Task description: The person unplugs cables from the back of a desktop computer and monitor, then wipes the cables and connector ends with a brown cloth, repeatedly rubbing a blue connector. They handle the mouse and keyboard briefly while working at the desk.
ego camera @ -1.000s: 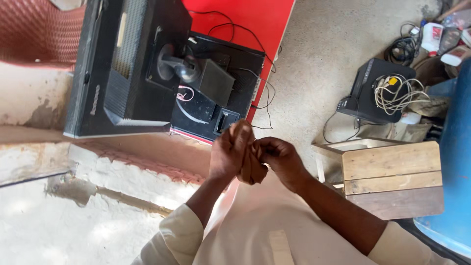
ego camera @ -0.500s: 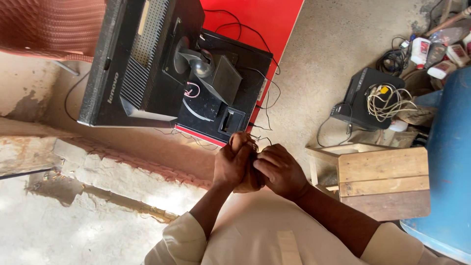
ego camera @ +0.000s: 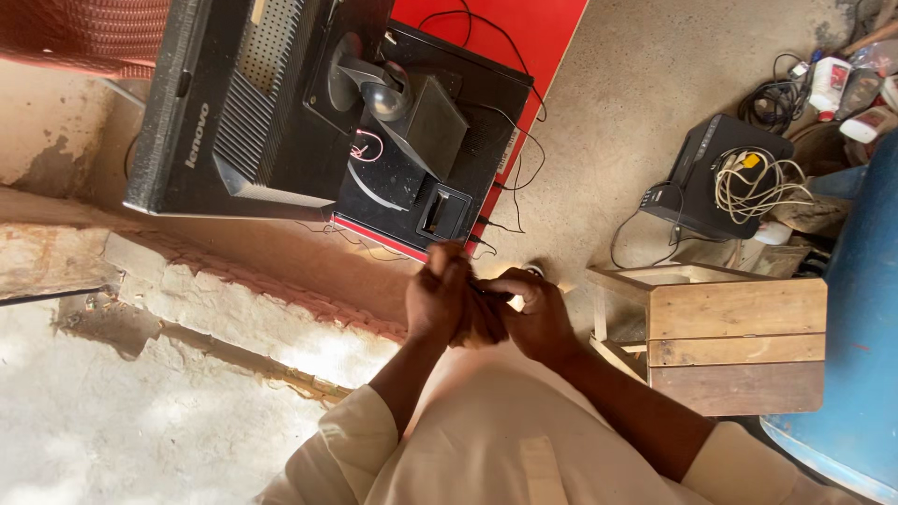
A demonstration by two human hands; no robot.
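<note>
- While both hands meet at centre frame, left hand (ego camera: 436,297) and right hand (ego camera: 536,313) close together around a brown cloth (ego camera: 482,318).
- Black monitor (ego camera: 234,103) lies face-down, its white label strip along one edge.
- White bottles (ego camera: 828,82) with red labels, upper right.
- Wooden crate (ego camera: 734,337) just right of the hands.

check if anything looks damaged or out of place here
The black monitor lies screen-down with its stand up and loose wires exposed. A tangled pale cable sits heaped on the black box. Both hands clasp a brown cloth.
</note>
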